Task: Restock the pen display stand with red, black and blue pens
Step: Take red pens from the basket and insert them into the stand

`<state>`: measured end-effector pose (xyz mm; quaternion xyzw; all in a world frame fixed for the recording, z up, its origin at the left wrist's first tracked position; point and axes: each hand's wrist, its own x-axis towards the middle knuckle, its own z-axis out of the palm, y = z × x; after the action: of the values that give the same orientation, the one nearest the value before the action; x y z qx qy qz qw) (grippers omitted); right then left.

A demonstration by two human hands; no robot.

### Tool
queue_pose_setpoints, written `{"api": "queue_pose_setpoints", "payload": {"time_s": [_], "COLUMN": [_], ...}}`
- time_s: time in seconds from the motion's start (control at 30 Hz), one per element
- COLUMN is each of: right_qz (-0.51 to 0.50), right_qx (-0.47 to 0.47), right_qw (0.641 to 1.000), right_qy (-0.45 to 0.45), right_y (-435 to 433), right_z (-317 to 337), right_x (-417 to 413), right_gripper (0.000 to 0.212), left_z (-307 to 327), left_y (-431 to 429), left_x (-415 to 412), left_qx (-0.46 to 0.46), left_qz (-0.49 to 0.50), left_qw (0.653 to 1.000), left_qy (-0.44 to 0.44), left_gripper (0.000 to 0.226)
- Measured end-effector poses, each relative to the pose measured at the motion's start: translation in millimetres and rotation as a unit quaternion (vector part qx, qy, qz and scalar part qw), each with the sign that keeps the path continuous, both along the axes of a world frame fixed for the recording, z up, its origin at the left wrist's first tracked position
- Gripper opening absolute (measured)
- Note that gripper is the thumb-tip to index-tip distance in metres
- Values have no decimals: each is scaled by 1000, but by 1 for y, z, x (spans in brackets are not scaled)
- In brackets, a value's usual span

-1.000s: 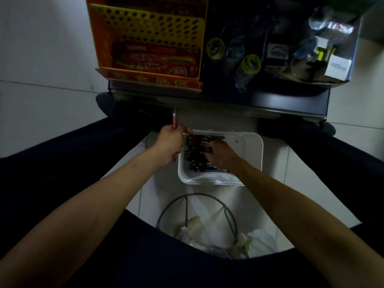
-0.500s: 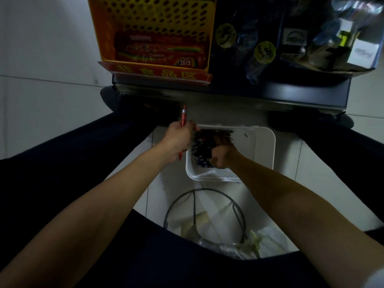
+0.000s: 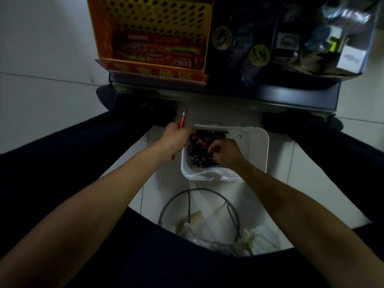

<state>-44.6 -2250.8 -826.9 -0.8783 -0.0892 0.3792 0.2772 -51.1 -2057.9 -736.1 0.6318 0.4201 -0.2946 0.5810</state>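
- I look down on a pale tiled floor [image 3: 41, 104] that fills the left and right edges of the frame; the light is dim.
- A dark shelf [image 3: 228, 95] runs along the top of the frame. At its upper left stands a yellow perforated basket [image 3: 149, 21], with a red sign [image 3: 158, 74] in yellow characters just under it.
- At the upper right the shelf carries bottles [image 3: 249, 67] and small boxes, too blurred to read.
- A white tray [image 3: 258, 150] sits on the floor at centre frame, just below the shelf. A heap of dark pens [image 3: 197, 159] fills its left part; its right part shows white.
- A wire bin [image 3: 166, 206] lined with a pale bag sits at lower centre, near the tray's lower edge.
- Dark-clad legs [image 3: 62, 163] frame the scene on both sides.
- The left forearm comes in from the lower left. The left grip [image 3: 175, 138] is at the tray's left rim, clamped round a red pen [image 3: 183, 119] held nearly upright; one end pokes up toward the shelf, the other shows below the fist.
- The right forearm comes in from the lower right. The right grip [image 3: 226, 152] hangs knuckles-up inside the tray, fingers curled down into the heap.
- A second red pen [image 3: 202, 143] lies slanted at those fingertips; I cannot tell whether they pinch it.
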Motion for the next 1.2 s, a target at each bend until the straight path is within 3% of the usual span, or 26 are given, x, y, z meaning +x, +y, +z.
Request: {"api": "queue_pose_setpoints", "payload": {"time_s": [0.07,0.17,0.27,0.37,0.5,0.57,0.63,0.67,0.7,0.77,0.93,0.97,1.1,1.2], "right_qz": [-133,-280,-314,-300,-318,-336,-255,-150,-38,82,208,236,301,311], "right_qx": [88,211,275,301,319,283,165,73,-10,-95,-164,-179,-195,-205], "right_qw": [985,915,875,872,854,863,941,982,999,992,962,952,932,926], "right_qy": [64,199,245,242,261,250,151,83,36,26,66,72,50,61], "right_y": [-3,0,7,17,28,26,19,14,10,6,7,7,11,10], "right_z": [13,36,55,70,74,64,44,32,23,5,-26,-28,-25,-27], "right_x": [-3,-5,-1,1,9,13,16,18,18,18,13,12,16,17], "right_gripper": [18,36,42,38,25,16,10,11,19,32,78,81,56,59], "left_z": [0,-1,2,7,3,4,5,6,8,10,5,4,4,5], "left_y": [-1,-2,-2,-5,-6,-3,-2,-3,-4,-7,-5,-5,-3,-4], "left_x": [-2,-6,-7,-6,-2,0,2,1,1,-1,-1,1,3,1], "left_qx": [1,13,-5,-11,62,76,66,37,-3,-62,-17,-28,-56,-75], "left_qz": [-23,-46,-54,-69,-54,-35,-13,8,32,50,3,12,14,-19], "left_qw": [999,998,998,997,996,996,998,999,999,997,1000,1000,998,997], "left_qy": [-22,-41,-37,-38,-20,-11,-11,-10,-9,-7,0,4,15,25], "left_gripper": [14,18,27,27,19,21,21,21,20,19,26,27,28,30]}}
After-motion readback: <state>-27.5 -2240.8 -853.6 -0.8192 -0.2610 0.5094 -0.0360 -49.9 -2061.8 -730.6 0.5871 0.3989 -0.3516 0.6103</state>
